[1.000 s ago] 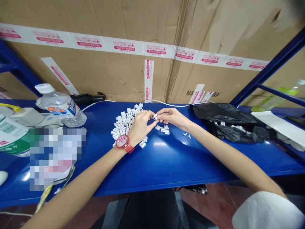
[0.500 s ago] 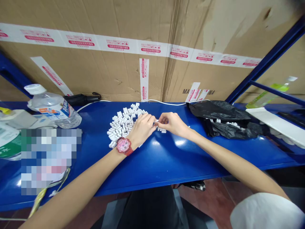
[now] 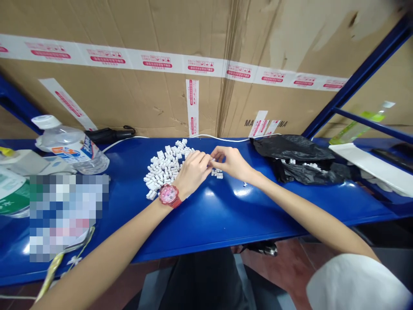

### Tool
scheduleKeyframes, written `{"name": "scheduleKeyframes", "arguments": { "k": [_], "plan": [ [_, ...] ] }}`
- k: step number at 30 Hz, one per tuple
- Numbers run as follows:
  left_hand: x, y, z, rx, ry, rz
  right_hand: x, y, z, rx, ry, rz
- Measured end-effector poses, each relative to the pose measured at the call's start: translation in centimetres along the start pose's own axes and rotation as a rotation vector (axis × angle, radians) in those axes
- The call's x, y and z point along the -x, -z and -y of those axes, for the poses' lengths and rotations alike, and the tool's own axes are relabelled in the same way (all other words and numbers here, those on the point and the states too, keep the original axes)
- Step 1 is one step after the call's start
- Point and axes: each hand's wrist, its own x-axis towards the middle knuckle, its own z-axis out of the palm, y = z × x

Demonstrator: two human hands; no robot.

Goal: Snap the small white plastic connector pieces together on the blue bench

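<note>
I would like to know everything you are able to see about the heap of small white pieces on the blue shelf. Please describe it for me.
The heap of small white pieces is a loose mass of many blocky parts that look like moulded plastic, perhaps wire connectors, though their exact kind is too small to tell. They lie jumbled at different angles in one long patch on the blue shelf, left of the picture's centre. The left hand lies against the heap's right side and partly hides it.
</note>
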Motion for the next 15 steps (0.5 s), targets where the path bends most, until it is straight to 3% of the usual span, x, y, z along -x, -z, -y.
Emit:
{"name": "scheduleKeyframes", "arguments": {
  "k": [3,8,15],
  "plan": [
    [-0.1,-0.1,0.1,-0.027,0.002,0.009,-0.4,-0.7,0.6,0.086,-0.028,-0.049],
    [-0.2,-0.1,0.0,-0.048,0.004,0.086,0.3,-0.2,0.3,0.066,-0.11,-0.001],
    [0.0,0.6,1.7,-0.046,0.222,0.196,3.0,4.1,-3.4,0.25,-0.119,0.095]
  ]
}}
